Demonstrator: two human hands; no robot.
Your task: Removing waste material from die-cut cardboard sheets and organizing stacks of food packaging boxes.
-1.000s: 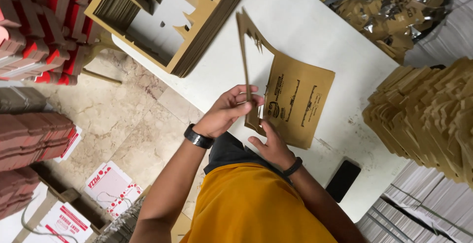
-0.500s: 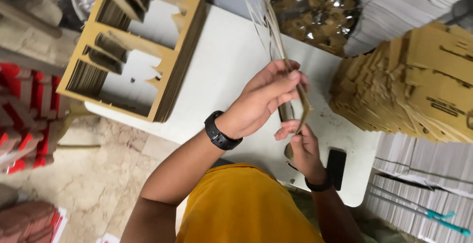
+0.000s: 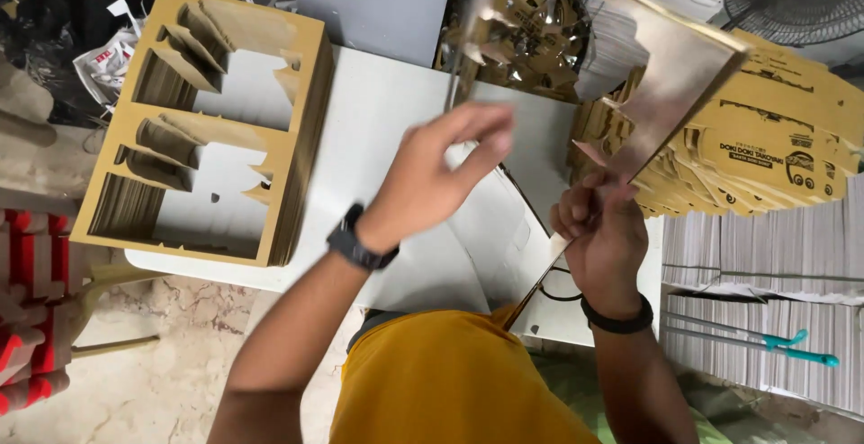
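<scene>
My right hand [image 3: 603, 228], a dark band on its wrist, is shut on the lower part of a die-cut gold cardboard sheet [image 3: 666, 75]. The sheet is lifted and tilted over the white table [image 3: 378, 120], so its shiny silvery underside faces me. My left hand [image 3: 441, 174], wearing a black watch, hovers by the sheet's left edge. Its fingers are spread and nothing is clearly held in them. Motion blur softens the sheet and both hands.
A thick stack of gold cardboard frames with cut-out windows [image 3: 216, 129] fills the table's left end. Printed gold box blanks [image 3: 765, 147] are piled at the right, above bundles of white sheets [image 3: 756, 264]. Shiny scraps [image 3: 531, 21] lie behind, and red-and-white stacks [image 3: 27, 264] stand on the floor.
The sheet was lying on the table, then was raised on edge between both hands. Now it is swung up and right in my right hand, and my left hand has come off it.
</scene>
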